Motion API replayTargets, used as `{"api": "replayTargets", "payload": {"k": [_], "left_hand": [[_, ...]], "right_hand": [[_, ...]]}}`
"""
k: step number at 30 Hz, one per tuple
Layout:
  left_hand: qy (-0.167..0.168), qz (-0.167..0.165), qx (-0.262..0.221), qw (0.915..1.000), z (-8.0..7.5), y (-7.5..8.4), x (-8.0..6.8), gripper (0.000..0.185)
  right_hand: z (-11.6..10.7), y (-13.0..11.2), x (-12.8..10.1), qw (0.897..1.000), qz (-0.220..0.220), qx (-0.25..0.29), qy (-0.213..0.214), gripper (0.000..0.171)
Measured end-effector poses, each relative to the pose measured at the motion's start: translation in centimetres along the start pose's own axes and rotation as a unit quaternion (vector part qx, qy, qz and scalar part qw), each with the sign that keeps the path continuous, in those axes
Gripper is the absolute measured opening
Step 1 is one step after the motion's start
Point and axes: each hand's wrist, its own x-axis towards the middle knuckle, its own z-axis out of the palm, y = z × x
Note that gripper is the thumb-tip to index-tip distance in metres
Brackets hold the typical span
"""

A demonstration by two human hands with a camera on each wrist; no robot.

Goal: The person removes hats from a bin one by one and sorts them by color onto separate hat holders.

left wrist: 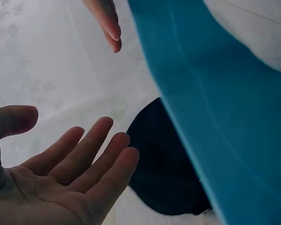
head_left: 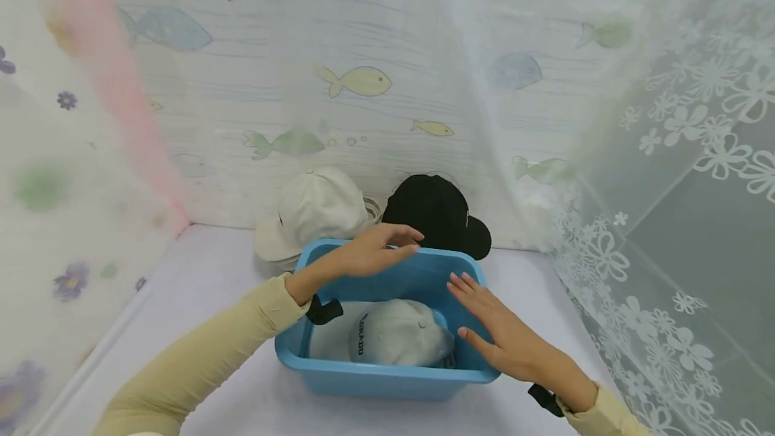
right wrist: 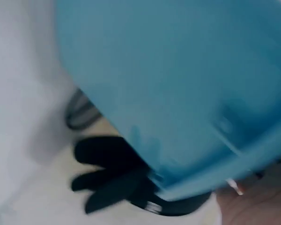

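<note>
A blue plastic bin (head_left: 387,377) stands on the white surface, with a light grey cap (head_left: 399,340) lying inside it. Behind the bin, a white cap (head_left: 315,210) and a black cap (head_left: 438,214) lean against the wall. My left hand (head_left: 387,247) hovers over the bin's far rim with straight fingers and holds nothing. In the left wrist view its empty palm (left wrist: 70,178) faces the black cap (left wrist: 164,164) beside the bin wall (left wrist: 215,93). My right hand (head_left: 484,318) lies flat above the bin's right rim, fingers straight. The right wrist view is blurred and shows mostly the bin (right wrist: 178,84).
A fish-patterned wall (head_left: 363,79) closes the back. A flowered curtain (head_left: 60,173) hangs at the left and a sheer lace curtain (head_left: 684,221) at the right. White surface (head_left: 200,274) lies bare around the bin.
</note>
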Motion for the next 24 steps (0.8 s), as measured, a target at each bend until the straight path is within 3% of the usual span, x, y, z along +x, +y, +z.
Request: {"api": "replayTargets", "payload": {"k": [5, 13, 24], "left_hand": [[-0.047, -0.022, 0.020, 0.9985, 1.7, -1.0, 1.0, 0.044], [-0.112, -0.051, 0.059, 0.9907, 4.5, -3.0, 2.3, 0.048], [-0.176, -0.091, 0.119, 0.9730, 7.0, -5.1, 2.6, 0.050]], "right_hand": [[1.5, 1.6, -1.2, 0.999, -0.050, -0.015, 0.013, 0.068], [2.2, 2.8, -1.9, 0.989, -0.132, -0.051, 0.035, 0.073], [2.6, 3.5, -2.6, 0.985, -0.146, -0.080, 0.050, 0.071]]}}
